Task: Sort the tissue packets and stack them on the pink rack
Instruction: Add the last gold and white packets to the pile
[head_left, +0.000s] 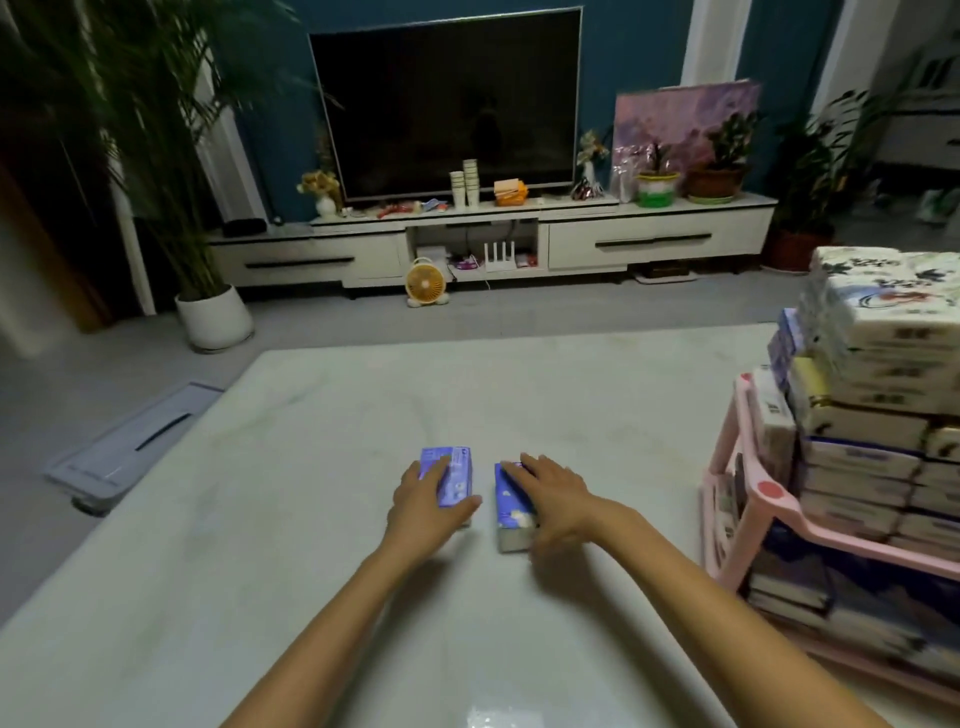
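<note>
Beside tissue-stacked pink rack (789, 506): left hand (426, 506) grips left packet (460, 467), right hand (558, 496) right packet (511, 514).

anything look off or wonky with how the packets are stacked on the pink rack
Yes: the white floral packets piled on the pink rack rise well above its frame in ragged steps, edges not lined up, with one packet standing on edge at the left side. That corner is blurred.

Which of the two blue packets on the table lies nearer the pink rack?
The darker blue packet under the right hand; the paler packet, under the left hand, lies farther away.
</note>
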